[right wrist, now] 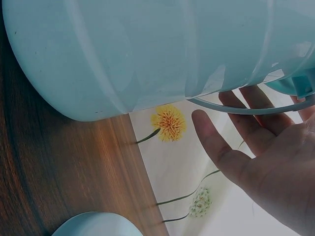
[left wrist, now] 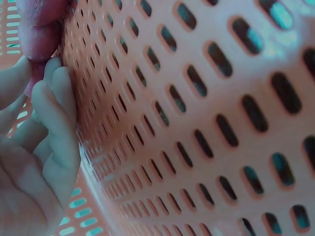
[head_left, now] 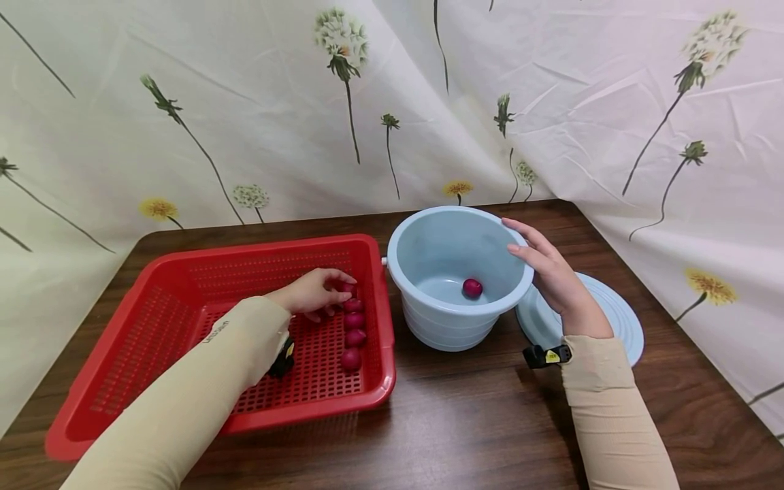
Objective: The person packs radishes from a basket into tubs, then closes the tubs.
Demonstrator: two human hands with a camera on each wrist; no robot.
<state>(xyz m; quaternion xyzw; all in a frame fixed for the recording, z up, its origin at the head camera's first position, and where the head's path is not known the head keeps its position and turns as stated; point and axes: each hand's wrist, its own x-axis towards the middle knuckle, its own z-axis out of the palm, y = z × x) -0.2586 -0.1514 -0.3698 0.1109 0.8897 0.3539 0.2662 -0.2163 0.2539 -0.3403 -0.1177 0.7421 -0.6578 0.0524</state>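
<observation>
In the head view, several dark-red radishes (head_left: 354,338) lie in a row along the right wall of a red perforated basket (head_left: 386,320). My left hand (head_left: 314,292) reaches inside and pinches the radish (head_left: 349,288) at the row's far end; the left wrist view shows its fingertips round this radish (left wrist: 35,81), partly hiding it. A light-blue bucket (head_left: 422,299) stands right of the basket with one radish (head_left: 471,288) on its bottom. My right hand (head_left: 554,272) holds the bucket's right rim, thumb over the edge, other fingers outside near the handle (right wrist: 256,109).
A round light-blue lid (head_left: 618,313) lies on the dark wooden table (head_left: 465,422), right of the bucket and partly under my right forearm. A white cloth (head_left: 257,122) with dandelion prints hangs behind the table and on its right side.
</observation>
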